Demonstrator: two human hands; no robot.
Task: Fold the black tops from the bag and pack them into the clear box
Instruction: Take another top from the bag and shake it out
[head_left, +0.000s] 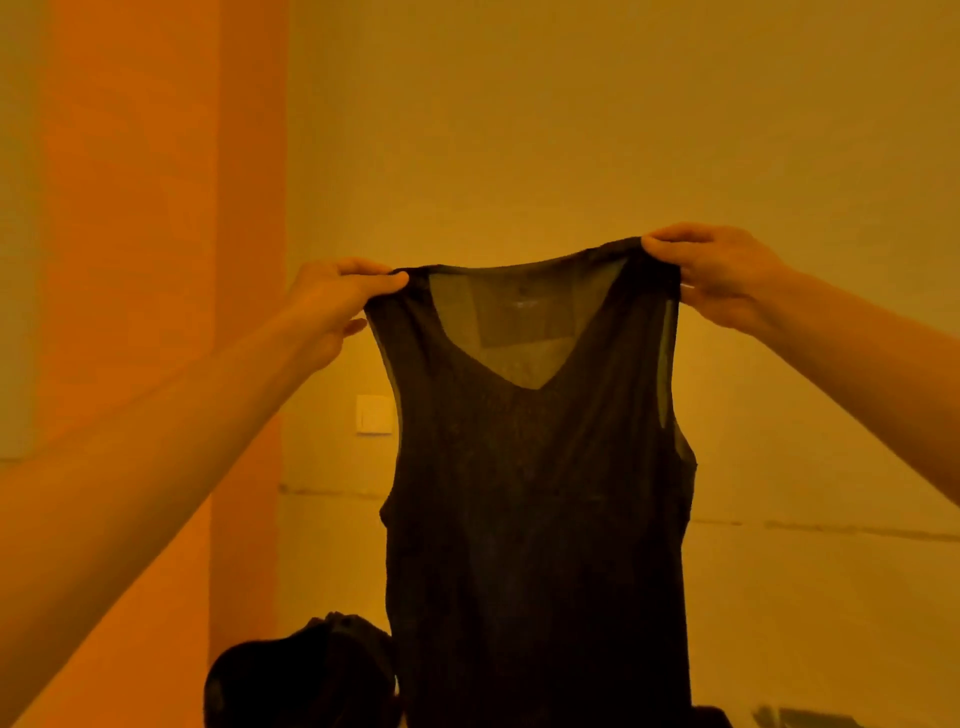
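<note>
Your left hand (332, 306) grips the left shoulder of the top (540, 519) and your right hand (722, 275) grips the right, so it hangs upright between them, before the far wall (571, 130). A wall plate (373, 414) sits on that wall, left of the top. A bundle (306, 675) lies near, by its lower left edge.

A black, half-transparent top (535, 493) is seen before a yellow wall (571, 130); an orange strip (156, 182) is seen at left.

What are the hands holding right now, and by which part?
A black sleeveless top, hanging upright: the left hand pinches one shoulder strap, the right hand the other.
</note>
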